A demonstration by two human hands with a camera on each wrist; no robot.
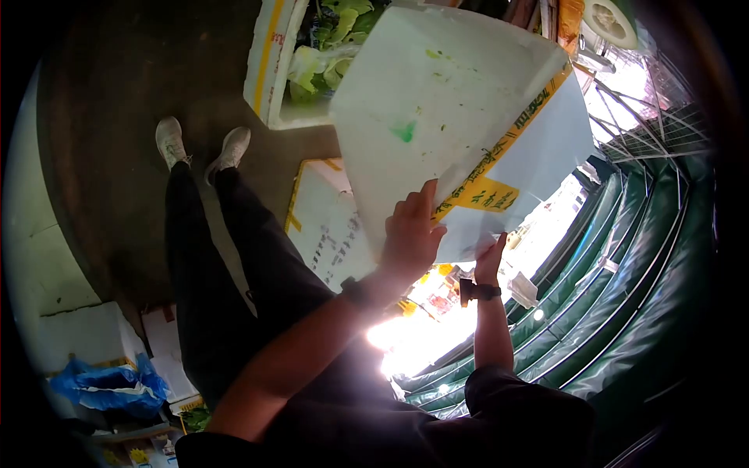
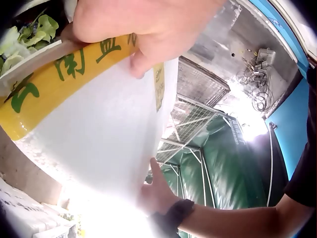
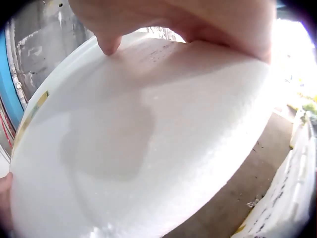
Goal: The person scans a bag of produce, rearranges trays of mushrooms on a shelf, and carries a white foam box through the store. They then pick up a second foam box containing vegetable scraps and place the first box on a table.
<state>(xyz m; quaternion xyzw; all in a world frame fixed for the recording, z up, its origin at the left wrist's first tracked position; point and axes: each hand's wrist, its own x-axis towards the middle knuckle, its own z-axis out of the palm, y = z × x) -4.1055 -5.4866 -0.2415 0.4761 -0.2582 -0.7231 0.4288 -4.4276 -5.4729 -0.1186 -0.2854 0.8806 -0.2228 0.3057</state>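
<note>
A large white foam box (image 1: 437,109), stained green on one face, is tilted in front of me. Yellow tape with green print (image 2: 69,69) runs along its edge. My left hand (image 1: 413,234) grips that taped edge, with the thumb on the side face and the fingers over the other face. Lower on the box, my right hand (image 1: 488,265) holds its side. In the right wrist view the right hand (image 3: 173,25) lies along the edge of a white face (image 3: 148,124), one digit pressed on it. The left wrist view hides most of the right hand's fingers behind the box.
A foam box of leafy greens (image 1: 265,70) stands behind. Below the tilted box is another white box with dark writing (image 1: 335,242). A blue plastic bag (image 1: 109,386) lies at lower left. Green tarpaulin (image 1: 624,288) hangs on a metal frame at the right.
</note>
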